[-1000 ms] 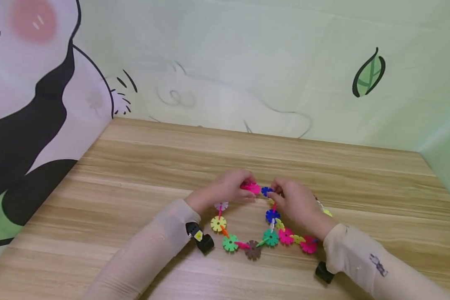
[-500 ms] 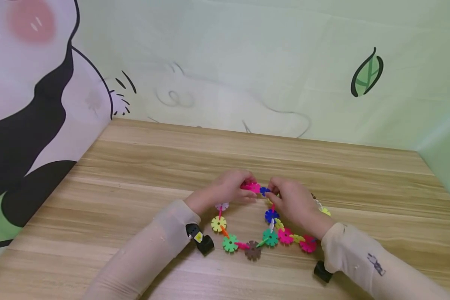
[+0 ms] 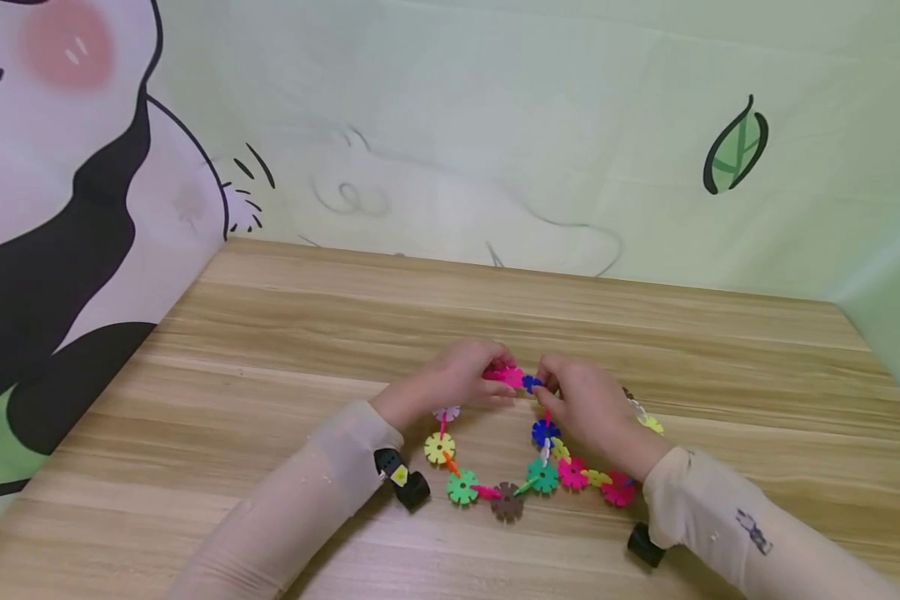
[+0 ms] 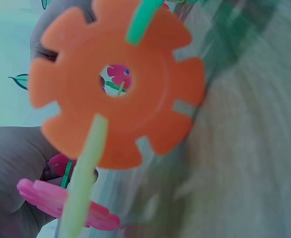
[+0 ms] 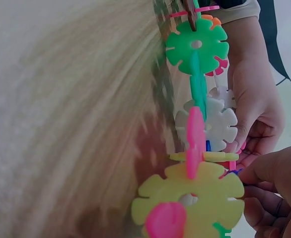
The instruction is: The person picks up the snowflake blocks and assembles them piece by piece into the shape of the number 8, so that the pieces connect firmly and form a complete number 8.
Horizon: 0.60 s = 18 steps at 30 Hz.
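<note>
A chain of notched plastic snowflake discs in many colours loops between my hands. My left hand pinches a pink snowflake disc at the loop's far side. From the right, my right hand pinches a blue snowflake disc, which meets the pink disc's edge; whether their slots interlock is hard to tell. On the near side hang a yellow disc, a green disc and a brown disc. An orange disc fills much of the left wrist view, and a yellow disc is large in the right.
More linked discs, such as a pink disc, trail right beneath my right forearm. The wooden table runs back to a pale green printed cloth wall. A panda print covers the left wall.
My right hand has shifted slightly left, bringing the blue disc closer against the pink one. The left hand and the rest of the chain stay almost where they were.
</note>
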Tool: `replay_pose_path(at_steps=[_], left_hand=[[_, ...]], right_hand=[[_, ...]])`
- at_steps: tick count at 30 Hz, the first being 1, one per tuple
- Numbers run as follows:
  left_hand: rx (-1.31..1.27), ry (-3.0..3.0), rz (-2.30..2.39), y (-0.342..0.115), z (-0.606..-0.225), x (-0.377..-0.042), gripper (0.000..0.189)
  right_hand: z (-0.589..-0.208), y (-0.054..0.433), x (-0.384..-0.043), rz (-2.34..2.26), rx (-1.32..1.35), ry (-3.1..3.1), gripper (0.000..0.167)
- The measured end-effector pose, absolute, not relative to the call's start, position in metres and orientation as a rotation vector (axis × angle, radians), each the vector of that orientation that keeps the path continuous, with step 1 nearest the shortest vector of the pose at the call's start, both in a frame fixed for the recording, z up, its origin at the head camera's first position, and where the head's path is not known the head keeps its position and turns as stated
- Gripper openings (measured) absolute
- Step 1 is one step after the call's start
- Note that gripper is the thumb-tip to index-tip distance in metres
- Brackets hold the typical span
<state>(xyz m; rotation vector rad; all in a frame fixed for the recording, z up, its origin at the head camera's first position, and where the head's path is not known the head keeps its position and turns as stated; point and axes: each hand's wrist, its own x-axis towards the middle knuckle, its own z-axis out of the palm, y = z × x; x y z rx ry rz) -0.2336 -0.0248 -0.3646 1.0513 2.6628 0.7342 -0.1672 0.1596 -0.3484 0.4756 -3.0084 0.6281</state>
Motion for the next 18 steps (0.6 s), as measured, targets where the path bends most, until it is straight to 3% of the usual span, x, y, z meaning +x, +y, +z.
replay_pose_path(at_steps=[18], left_hand=[[1.059, 2.675, 0.732, -0.0238, -0.3636, -0.2311, 0.036]], right_hand=[[-0.3537, 0.1571, -0.1711, 0.67, 0.529, -2.951, 0.012]])
